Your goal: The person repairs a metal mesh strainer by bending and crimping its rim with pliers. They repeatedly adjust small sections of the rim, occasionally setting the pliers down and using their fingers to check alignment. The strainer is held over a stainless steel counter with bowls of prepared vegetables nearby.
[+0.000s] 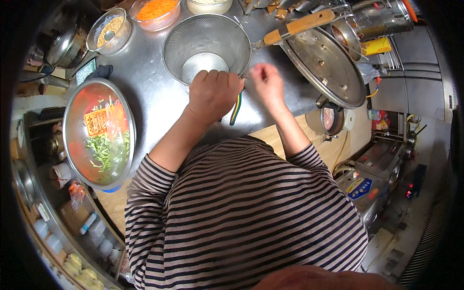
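A deep metal mesh strainer [208, 41] with a perforated round bottom stands on the steel counter before me. At its near rim my left hand [215, 94] is closed in a fist, knuckles up, and whatever lies inside it is hidden. A slim dark green strip with a yellow stripe [236, 110] hangs down beside that fist over the counter. Just to the right, my right hand [268, 86] is raised with its fingers curled toward the thumb. Its fingertips are blurred, so I cannot make out what they pinch.
At left sits a large steel bowl [72, 145] with shredded greens and a plastic bag. Glass bowls of grain [110, 30] and orange shreds [155, 8] line the back. A big round lid [321, 65] and a wooden-handled tool [302, 25] crowd the right.
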Motion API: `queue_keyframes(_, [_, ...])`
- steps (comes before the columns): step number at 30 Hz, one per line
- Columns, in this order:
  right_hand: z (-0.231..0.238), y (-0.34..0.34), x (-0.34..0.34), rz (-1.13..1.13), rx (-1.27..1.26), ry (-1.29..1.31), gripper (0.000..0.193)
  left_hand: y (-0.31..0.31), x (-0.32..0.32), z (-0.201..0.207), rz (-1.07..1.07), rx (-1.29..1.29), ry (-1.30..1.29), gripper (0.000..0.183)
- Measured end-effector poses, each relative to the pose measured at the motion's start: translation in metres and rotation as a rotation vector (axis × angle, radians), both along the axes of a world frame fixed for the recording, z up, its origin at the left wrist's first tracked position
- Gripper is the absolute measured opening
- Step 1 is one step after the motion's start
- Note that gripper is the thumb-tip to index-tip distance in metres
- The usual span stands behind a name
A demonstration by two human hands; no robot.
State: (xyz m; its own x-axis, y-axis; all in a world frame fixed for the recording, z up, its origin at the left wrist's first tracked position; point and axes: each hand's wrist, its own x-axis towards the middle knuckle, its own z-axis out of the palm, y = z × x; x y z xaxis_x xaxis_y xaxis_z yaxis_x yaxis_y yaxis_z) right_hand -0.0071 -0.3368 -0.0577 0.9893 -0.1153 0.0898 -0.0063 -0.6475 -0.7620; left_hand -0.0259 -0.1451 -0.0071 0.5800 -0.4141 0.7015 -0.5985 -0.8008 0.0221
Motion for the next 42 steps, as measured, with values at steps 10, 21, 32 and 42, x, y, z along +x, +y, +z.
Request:
queue_keyframes(10, [-0.042, 0.034, -0.04, 0.15, -0.479, 0.517, 0.094, -0.003, 0.004, 0.008, 0.01, 0.018, -0.037, 0.031])
queue_keyframes(21, [-0.055, 0.046, -0.039, 0.066, -0.457, 0.412, 0.073, -0.002, 0.004, 0.013, 0.049, 0.037, 0.054, 0.033])
queue_keyframes(32, [-0.016, -0.042, -0.057, 0.23, 0.819, 0.799, 0.068, 0.0, 0.002, 0.017, 0.064, -0.003, 0.101, 0.038])
queue_keyframes(42, [0.046, -0.053, -0.084, 0.504, 1.059, 0.797, 0.068, 0.004, 0.003, 0.021, 0.06, 0.022, 0.108, 0.03])
